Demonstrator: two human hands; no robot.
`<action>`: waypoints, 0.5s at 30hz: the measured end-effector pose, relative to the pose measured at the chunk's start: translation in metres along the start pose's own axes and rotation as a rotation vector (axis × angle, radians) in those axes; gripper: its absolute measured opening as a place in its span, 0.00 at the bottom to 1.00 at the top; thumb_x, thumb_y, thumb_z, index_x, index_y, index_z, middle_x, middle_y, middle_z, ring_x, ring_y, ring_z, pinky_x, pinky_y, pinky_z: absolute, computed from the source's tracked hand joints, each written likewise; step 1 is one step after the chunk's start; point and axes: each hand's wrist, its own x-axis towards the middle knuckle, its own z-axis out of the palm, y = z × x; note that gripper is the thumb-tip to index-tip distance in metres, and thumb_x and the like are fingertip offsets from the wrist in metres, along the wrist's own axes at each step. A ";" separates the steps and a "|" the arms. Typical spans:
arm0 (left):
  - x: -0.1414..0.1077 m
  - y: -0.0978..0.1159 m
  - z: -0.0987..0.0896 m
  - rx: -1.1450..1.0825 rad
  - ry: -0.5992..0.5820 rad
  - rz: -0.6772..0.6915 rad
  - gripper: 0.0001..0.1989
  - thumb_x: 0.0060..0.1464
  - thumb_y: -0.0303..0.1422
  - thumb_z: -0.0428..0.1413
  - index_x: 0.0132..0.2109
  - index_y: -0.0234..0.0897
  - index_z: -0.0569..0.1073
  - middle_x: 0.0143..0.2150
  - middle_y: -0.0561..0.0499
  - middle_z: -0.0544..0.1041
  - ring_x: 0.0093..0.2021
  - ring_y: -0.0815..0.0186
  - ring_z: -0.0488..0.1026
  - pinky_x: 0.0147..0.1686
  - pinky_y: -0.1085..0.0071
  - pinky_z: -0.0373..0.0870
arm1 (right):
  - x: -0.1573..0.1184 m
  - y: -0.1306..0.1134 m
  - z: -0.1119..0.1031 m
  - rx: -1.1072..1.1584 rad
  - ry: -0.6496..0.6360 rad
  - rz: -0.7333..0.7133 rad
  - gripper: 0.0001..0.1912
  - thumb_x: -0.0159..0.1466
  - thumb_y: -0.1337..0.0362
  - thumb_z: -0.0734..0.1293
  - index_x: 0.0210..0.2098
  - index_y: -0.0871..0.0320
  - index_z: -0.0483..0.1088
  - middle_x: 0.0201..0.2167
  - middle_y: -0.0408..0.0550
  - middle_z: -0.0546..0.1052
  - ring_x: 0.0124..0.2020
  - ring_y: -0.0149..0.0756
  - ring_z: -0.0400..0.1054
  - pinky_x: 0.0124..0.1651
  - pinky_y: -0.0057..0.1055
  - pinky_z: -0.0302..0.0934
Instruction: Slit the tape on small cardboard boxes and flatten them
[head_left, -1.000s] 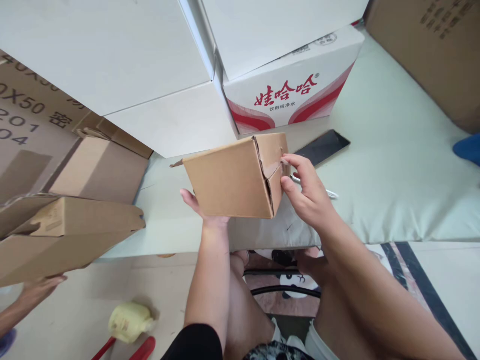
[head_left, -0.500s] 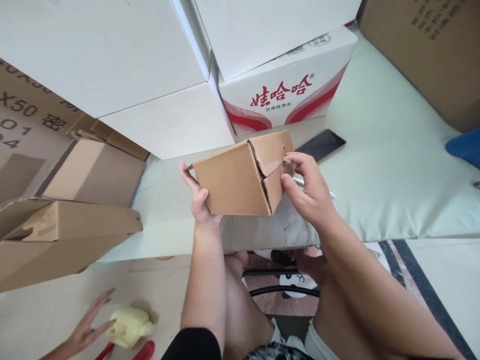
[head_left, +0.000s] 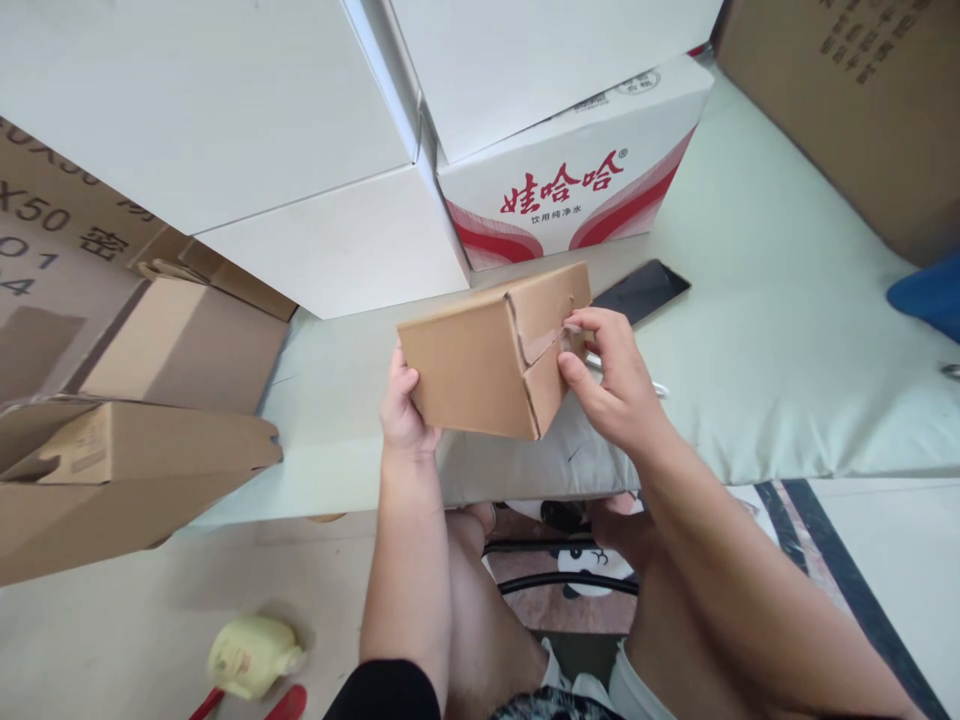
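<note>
A small brown cardboard box (head_left: pixel 469 365) is held tilted above the pale green surface. My left hand (head_left: pixel 407 405) grips its left end, the thumb on the near face and the other fingers mostly hidden behind it. At the right end, the fingertips of my right hand (head_left: pixel 611 375) pinch at the flaps, where a bit of clear tape shows. A seam between the flaps is slightly parted. Behind my right hand lies a dark phone (head_left: pixel 643 291), with a small white object partly hidden beside my fingers.
White boxes (head_left: pixel 330 245) and a red-and-white carton (head_left: pixel 562 205) stand behind. Open brown cartons (head_left: pixel 180 440) are at the left, a large one (head_left: pixel 855 130) at the back right. A blue object (head_left: pixel 930 300) sits at the right edge, a yellow bottle (head_left: pixel 253 655) on the floor.
The box has shifted slightly right and turned a little. My left fingers, spread beyond its end before, have closed in behind it. Another person's hand near the yellow bottle has left the view.
</note>
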 end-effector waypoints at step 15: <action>0.002 -0.008 -0.005 -0.028 -0.165 -0.097 0.34 0.37 0.60 0.71 0.46 0.44 0.76 0.48 0.46 0.83 0.44 0.57 0.82 0.40 0.65 0.79 | 0.010 -0.016 -0.024 -0.092 0.034 -0.243 0.05 0.67 0.61 0.70 0.34 0.51 0.73 0.33 0.46 0.79 0.37 0.40 0.71 0.43 0.40 0.64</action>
